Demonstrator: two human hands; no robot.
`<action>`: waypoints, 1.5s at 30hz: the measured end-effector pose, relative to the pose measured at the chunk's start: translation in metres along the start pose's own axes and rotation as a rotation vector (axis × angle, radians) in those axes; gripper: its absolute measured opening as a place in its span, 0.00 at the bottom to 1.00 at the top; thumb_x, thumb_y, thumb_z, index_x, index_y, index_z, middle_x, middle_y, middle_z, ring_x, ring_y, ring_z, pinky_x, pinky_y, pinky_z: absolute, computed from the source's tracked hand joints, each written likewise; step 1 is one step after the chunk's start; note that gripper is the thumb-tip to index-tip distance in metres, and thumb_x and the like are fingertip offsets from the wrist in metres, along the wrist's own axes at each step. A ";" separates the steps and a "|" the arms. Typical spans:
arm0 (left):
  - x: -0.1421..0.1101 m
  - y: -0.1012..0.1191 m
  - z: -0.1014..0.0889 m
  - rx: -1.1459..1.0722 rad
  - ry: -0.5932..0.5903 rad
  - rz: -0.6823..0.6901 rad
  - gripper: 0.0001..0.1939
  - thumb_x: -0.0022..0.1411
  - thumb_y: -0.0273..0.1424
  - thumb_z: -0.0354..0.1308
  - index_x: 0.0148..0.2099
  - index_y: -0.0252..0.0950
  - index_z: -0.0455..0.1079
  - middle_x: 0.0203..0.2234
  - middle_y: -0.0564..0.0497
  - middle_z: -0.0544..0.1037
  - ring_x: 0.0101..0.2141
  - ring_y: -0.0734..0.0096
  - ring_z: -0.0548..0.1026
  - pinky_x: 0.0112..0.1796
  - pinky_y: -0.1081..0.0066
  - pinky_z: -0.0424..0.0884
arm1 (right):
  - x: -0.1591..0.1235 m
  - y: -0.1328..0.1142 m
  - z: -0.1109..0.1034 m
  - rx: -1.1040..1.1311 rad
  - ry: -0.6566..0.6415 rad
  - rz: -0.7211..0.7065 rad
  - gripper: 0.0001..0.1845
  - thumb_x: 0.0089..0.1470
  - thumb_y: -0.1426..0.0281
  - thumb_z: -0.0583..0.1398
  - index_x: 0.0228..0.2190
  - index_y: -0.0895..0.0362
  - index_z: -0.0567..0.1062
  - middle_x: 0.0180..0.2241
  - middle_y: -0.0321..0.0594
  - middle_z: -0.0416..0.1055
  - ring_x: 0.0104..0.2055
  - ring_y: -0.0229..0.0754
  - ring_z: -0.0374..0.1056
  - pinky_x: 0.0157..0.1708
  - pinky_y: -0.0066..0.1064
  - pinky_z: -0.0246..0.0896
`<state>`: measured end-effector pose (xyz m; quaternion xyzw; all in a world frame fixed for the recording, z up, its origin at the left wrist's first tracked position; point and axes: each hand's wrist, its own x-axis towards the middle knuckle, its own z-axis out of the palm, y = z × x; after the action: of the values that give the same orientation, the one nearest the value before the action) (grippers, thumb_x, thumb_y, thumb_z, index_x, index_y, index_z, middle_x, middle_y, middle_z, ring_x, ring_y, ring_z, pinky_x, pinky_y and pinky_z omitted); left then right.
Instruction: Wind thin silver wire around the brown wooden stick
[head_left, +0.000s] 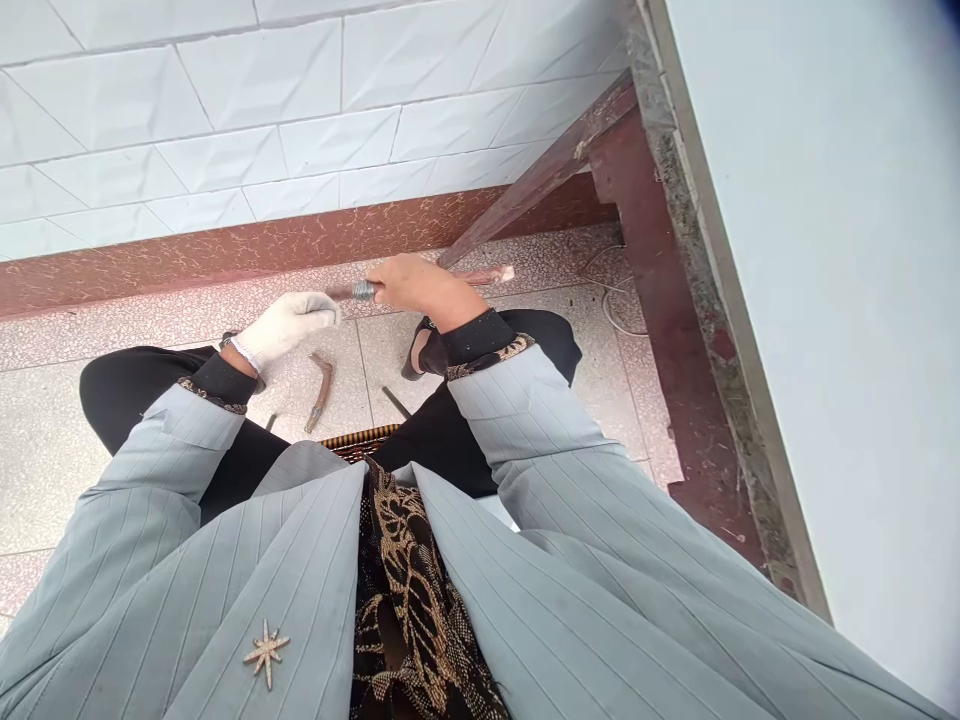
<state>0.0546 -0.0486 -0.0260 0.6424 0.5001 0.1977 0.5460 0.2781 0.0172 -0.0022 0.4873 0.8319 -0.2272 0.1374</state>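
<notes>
My right hand (416, 283) is bare and closed around a brown wooden stick (480, 277). Grey wire or a metal coil (364, 290) wraps the stick just left of the fingers. The stick's right end is pale. My left hand (289, 325), in a white glove, is beside the stick's left end with its fingers curled together; what they hold, if anything, is hidden. Below the hands, a short bent piece of wood (320, 395) with a greyish lower end lies on the tiled floor.
A thin dark rod (395, 402) lies on the floor near my shoe. A woven edge (360, 440) shows between my legs. On the right stand a reddish-brown table frame (652, 250) and a white tabletop (825, 250). A tiled wall (262, 80) rises ahead, and a pale cable (619, 310) lies near the frame.
</notes>
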 end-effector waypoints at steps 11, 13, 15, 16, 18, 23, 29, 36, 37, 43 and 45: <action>0.009 -0.013 -0.012 -0.015 0.171 -0.063 0.13 0.62 0.37 0.61 0.42 0.33 0.76 0.27 0.51 0.75 0.28 0.73 0.69 0.32 0.70 0.68 | -0.012 0.020 -0.012 0.611 -0.221 -0.534 0.13 0.57 0.73 0.64 0.44 0.60 0.83 0.31 0.33 0.74 0.35 0.37 0.66 0.40 0.30 0.59; 0.010 -0.013 -0.011 -0.045 0.166 -0.089 0.12 0.65 0.37 0.60 0.43 0.34 0.75 0.22 0.55 0.68 0.22 0.76 0.63 0.26 0.72 0.62 | -0.012 0.018 -0.010 0.781 -0.006 -0.454 0.08 0.59 0.72 0.62 0.40 0.60 0.81 0.32 0.35 0.74 0.34 0.37 0.66 0.39 0.30 0.61; 0.011 -0.013 -0.008 -0.090 0.122 -0.097 0.10 0.66 0.37 0.58 0.43 0.35 0.74 0.20 0.57 0.63 0.20 0.78 0.58 0.23 0.73 0.56 | -0.010 0.012 -0.007 0.920 0.154 -0.333 0.05 0.61 0.72 0.61 0.37 0.60 0.78 0.32 0.38 0.73 0.33 0.37 0.65 0.38 0.30 0.63; 0.011 -0.013 -0.006 -0.112 0.095 -0.093 0.10 0.66 0.36 0.58 0.43 0.35 0.74 0.20 0.58 0.62 0.19 0.78 0.57 0.22 0.73 0.55 | -0.008 0.008 -0.006 0.969 0.214 -0.276 0.05 0.63 0.71 0.61 0.36 0.59 0.77 0.32 0.39 0.73 0.33 0.37 0.65 0.37 0.30 0.63; 0.011 -0.011 0.000 -0.133 0.050 -0.079 0.09 0.66 0.35 0.58 0.42 0.35 0.73 0.20 0.58 0.63 0.20 0.78 0.56 0.22 0.74 0.55 | -0.002 0.002 -0.003 1.012 0.286 -0.176 0.06 0.65 0.72 0.59 0.34 0.59 0.75 0.32 0.40 0.73 0.32 0.36 0.64 0.35 0.29 0.63; 0.005 -0.003 0.010 -0.082 -0.084 -0.086 0.10 0.65 0.36 0.58 0.42 0.34 0.74 0.23 0.56 0.68 0.21 0.78 0.58 0.24 0.74 0.58 | 0.014 0.001 0.002 0.685 0.350 0.041 0.08 0.66 0.74 0.58 0.38 0.61 0.77 0.34 0.44 0.74 0.35 0.40 0.68 0.37 0.33 0.63; -0.001 0.005 0.002 0.080 -0.148 0.036 0.14 0.64 0.40 0.59 0.41 0.34 0.77 0.30 0.51 0.76 0.29 0.73 0.69 0.32 0.72 0.68 | 0.012 0.002 0.010 0.020 0.047 0.035 0.11 0.62 0.76 0.62 0.43 0.61 0.85 0.43 0.54 0.80 0.45 0.52 0.73 0.42 0.39 0.60; 0.006 0.000 -0.013 0.116 0.010 0.039 0.12 0.60 0.36 0.57 0.39 0.33 0.77 0.33 0.50 0.79 0.35 0.69 0.74 0.42 0.67 0.73 | -0.002 -0.001 0.004 0.081 -0.352 -0.249 0.11 0.54 0.82 0.66 0.25 0.56 0.82 0.19 0.32 0.68 0.27 0.38 0.62 0.33 0.33 0.50; 0.007 -0.001 -0.013 0.118 0.027 0.029 0.12 0.60 0.35 0.57 0.39 0.33 0.77 0.33 0.50 0.79 0.35 0.69 0.74 0.42 0.67 0.73 | -0.004 -0.002 0.002 0.110 -0.407 -0.302 0.11 0.55 0.82 0.65 0.25 0.56 0.82 0.19 0.31 0.67 0.27 0.37 0.61 0.33 0.32 0.50; 0.017 -0.014 -0.012 0.048 0.184 -0.024 0.09 0.60 0.34 0.59 0.39 0.33 0.75 0.29 0.50 0.77 0.32 0.70 0.73 0.39 0.68 0.72 | -0.012 0.007 -0.013 0.400 -0.351 -0.524 0.12 0.56 0.74 0.64 0.41 0.57 0.85 0.27 0.30 0.72 0.32 0.36 0.62 0.37 0.30 0.54; 0.019 -0.020 -0.011 0.021 0.182 -0.054 0.09 0.62 0.34 0.59 0.39 0.34 0.75 0.27 0.51 0.75 0.30 0.71 0.71 0.36 0.69 0.71 | -0.013 0.013 -0.016 0.524 -0.164 -0.470 0.12 0.58 0.71 0.63 0.42 0.57 0.84 0.29 0.32 0.73 0.33 0.37 0.63 0.37 0.30 0.56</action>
<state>0.0451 -0.0285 -0.0455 0.6136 0.5670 0.2353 0.4966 0.2960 0.0207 0.0141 0.2814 0.8211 -0.4963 0.0182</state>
